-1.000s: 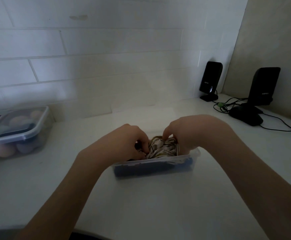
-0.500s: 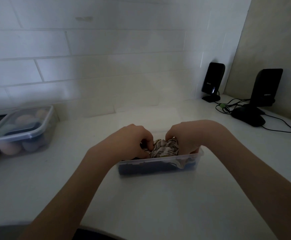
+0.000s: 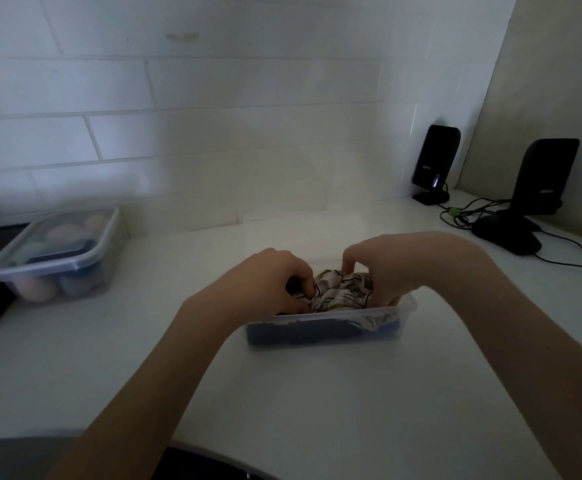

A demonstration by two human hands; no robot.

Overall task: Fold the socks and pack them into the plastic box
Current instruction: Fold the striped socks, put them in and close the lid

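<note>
The left hand and right hand both curl their fingers into a patterned sock, pressing it down inside the clear plastic box on the counter. The bundle crowns above the rim, so it could spring back out on release, and uneven pressure might skid the light box toward the speakers behind.

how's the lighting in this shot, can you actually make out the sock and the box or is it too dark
Head view: dim and underexposed, corners darkened, wide-angle bend in the wall tiles. The patterned sock reads clearly between the left hand and right hand. The plastic box shows its clear rim, but its dark contents are too murky to identify. The lidded container at left is soft and hazy.
</note>
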